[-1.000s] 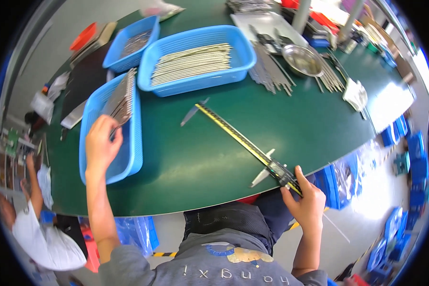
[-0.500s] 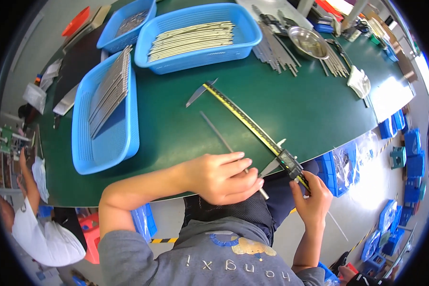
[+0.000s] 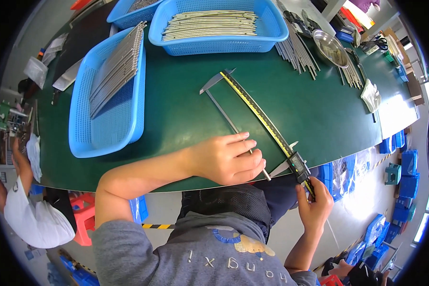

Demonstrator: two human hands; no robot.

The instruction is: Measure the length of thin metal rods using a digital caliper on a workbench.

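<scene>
My left hand (image 3: 231,159), fingers closed, pinches a thin grey metal rod (image 3: 222,112) that slants over the green table. The rod's far end meets the tip of the fixed jaw of a digital caliper (image 3: 260,113). Its near end lies close to the sliding jaw, past the table's front edge; whether they touch is not clear. My right hand (image 3: 315,206) is closed around the caliper's near end, just below the display. The caliper is spread wide, its yellow-marked beam roughly alongside the rod.
On the left, a blue basket (image 3: 75,126) holds leaning rods. Behind it, another blue basket (image 3: 214,46) carries a row of pale rods. Loose rods (image 3: 298,52), a metal bowl (image 3: 330,48) and a white cloth (image 3: 371,96) lie at right. Another person (image 3: 35,214) sits at far left.
The rod's far end has come up against the caliper's fixed jaw; before, it lay apart from it. Both hands keep their holds. The whole view has shifted slightly.
</scene>
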